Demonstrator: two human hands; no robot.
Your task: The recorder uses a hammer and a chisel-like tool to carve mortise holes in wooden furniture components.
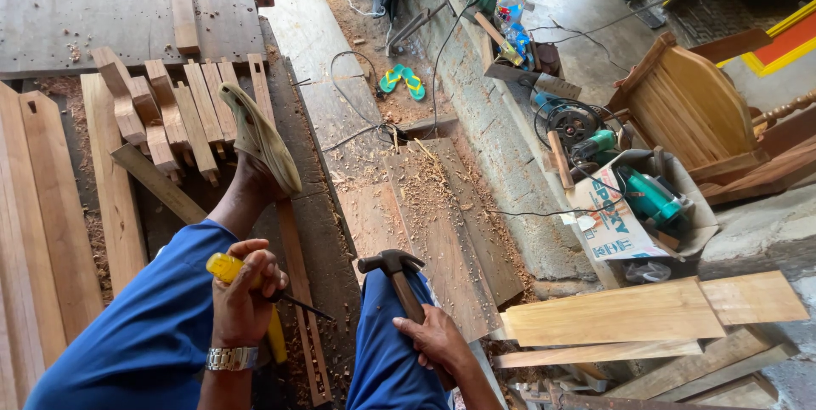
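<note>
While the person is sitting astride the work in blue trousers, the left hand (242, 295) is wrapping tight round a yellow-handled chisel (255, 282), its dark blade slanting down and to the right so the tip is meeting a narrow strip (299, 308) that is running between the knees; the slant looks suited to cutting the row of small notches showing near the strip's lower end. The right hand (438, 342) is closing round the wooden shaft of a claw hammer (399, 278), gripping low on the handle with the head sitting up and just right of the chisel, apart from it. A sandalled foot (259, 138) is pressing on the boards ahead, seemingly to steady the body. Shavings (425, 185) are lying over a plank (442, 240) to the right. Short shaped pieces (170, 117) are lying side by side beyond the foot. Power tools (629, 180) and cables are crowding the far right, well apart from both hands.
</note>
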